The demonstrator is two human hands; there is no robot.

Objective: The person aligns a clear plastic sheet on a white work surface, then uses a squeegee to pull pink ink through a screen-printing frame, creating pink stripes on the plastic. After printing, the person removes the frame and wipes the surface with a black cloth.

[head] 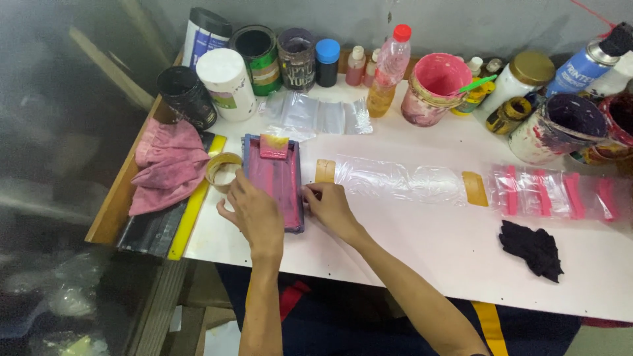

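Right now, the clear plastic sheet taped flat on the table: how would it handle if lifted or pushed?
The clear plastic sheet looks thin and crinkled, so probably floppy and very light. Tan tape strips pin its ends to the white table, so a push would likely wrinkle it rather than slide it. Its glossy surface suggests it is slippery.

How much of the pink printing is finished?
Done: a clear bag at the far right already shows pink stripes. In hand: the left hand and right hand press a small pink-stained frame on the white table. Left: the clear bag taped beside it shows no pink.
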